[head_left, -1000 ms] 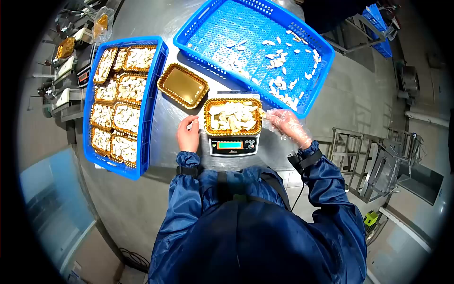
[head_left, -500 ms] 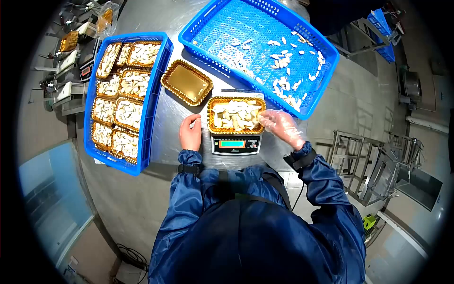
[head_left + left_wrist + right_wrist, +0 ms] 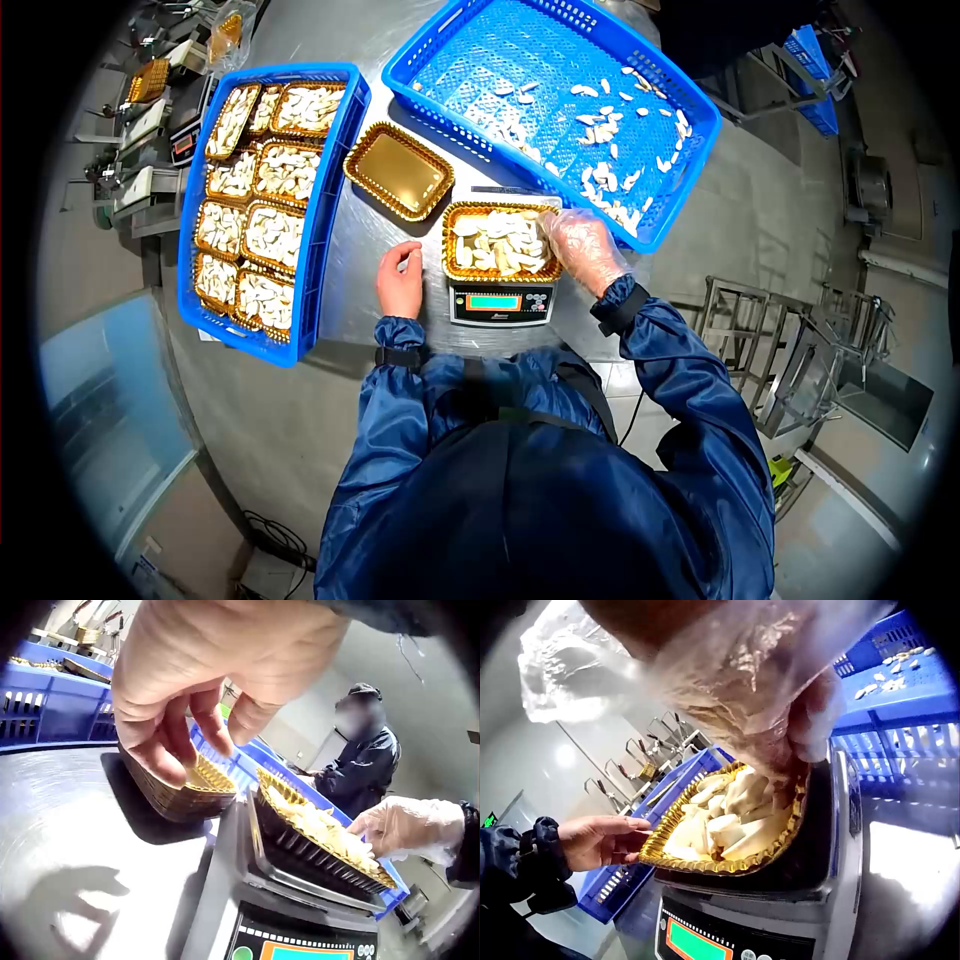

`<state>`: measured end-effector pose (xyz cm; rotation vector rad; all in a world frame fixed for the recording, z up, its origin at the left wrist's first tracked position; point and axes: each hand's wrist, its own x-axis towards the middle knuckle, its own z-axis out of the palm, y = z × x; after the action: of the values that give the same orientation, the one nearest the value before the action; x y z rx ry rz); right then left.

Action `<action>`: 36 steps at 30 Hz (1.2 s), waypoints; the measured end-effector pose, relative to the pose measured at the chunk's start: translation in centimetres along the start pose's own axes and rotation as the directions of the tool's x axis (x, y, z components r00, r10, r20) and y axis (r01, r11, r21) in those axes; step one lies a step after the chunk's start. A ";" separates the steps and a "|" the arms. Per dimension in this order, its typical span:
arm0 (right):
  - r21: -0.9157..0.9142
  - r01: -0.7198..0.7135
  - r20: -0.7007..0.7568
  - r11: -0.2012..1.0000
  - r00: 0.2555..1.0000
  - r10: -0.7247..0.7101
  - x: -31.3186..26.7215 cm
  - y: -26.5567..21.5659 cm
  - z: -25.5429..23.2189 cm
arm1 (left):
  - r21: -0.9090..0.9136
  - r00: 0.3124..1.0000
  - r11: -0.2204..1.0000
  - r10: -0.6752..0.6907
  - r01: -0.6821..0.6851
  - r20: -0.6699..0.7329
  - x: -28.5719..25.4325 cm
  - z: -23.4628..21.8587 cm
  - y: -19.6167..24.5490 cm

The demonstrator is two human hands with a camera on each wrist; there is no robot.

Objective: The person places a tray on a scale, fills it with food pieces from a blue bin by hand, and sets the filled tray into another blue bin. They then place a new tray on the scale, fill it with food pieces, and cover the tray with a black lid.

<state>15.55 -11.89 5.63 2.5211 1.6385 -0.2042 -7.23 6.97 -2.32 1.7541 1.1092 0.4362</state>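
Note:
A gold plastic tray heaped with pale slices, which look like mushroom, stands on a digital scale with a lit display. My right hand, in a clear plastic glove, reaches over the tray's right rim with bent fingers down among the slices. I cannot tell whether it pinches one, as its fingertips are hidden. Bare and loosely curled, my left hand hovers left of the scale and holds nothing. Beyond it sits a gold tray without slices, which in the left wrist view looks like a stack.
At left, a blue crate holds several filled gold trays. A larger blue crate with scattered slices lies behind the scale. Both stand on the metal table. Another person in dark clothes is across the table.
My right hand has moved left and inward, from beside the tray's right rim to over the slices. The left hand stays beside the scale. The head view has shifted slightly.

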 end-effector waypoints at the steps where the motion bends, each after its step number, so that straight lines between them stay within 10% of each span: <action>1: 0.028 -0.009 0.002 1.000 1.000 0.009 0.0 -0.1 -0.2 | -0.026 1.000 1.000 0.003 -0.003 -0.001 -0.1 0.4 0.0; 23: -0.067 0.118 0.099 0.991 0.989 -0.111 1.2 1.2 2.8 | -0.041 0.997 0.999 0.021 -0.018 0.077 -0.4 1.8 1.9; 28: 0.298 -0.026 -0.070 0.954 0.996 0.049 -1.0 1.9 0.0 | 0.018 0.997 1.000 0.000 -0.002 0.072 0.0 0.7 1.1; 33: 0.777 -0.379 0.232 0.503 0.914 0.332 -2.0 4.0 -2.0 | -0.039 0.996 0.999 -0.009 0.012 0.092 0.3 1.0 0.4; 36: 0.935 -0.352 0.313 -0.045 0.757 0.574 -1.7 6.9 -0.6 | -0.057 0.997 0.998 -0.014 0.019 0.076 0.2 1.0 0.5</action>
<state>21.17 -16.09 6.81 3.9475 0.2579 -1.4730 -6.14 6.51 -2.36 1.6960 1.0470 0.3856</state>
